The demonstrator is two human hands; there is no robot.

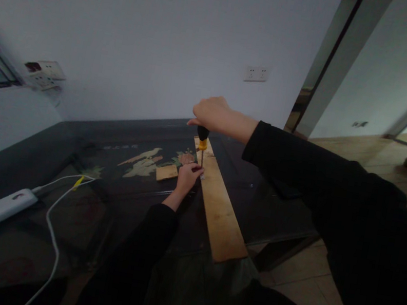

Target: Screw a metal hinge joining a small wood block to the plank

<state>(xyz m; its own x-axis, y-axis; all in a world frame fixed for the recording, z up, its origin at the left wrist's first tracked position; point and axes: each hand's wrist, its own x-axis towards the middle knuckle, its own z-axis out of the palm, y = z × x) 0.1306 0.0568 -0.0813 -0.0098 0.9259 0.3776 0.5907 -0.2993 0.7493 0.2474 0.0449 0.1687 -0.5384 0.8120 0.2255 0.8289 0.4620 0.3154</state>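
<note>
While right hand [213, 114] grips the screwdriver [202, 147] (upright), left hand [187, 176] seemingly pinches its tip; plank [220, 212] beneath.

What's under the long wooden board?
The long light wooden board lies on a dark glass-topped table with a painted bird picture. Its near end pokes past the table edge. Whatever sits directly beneath the board is covered.

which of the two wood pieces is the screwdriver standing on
The long wooden plank that overhangs the table's near edge, not the small wood block left of the left hand. The right hand holds the screwdriver upright on it.
</note>
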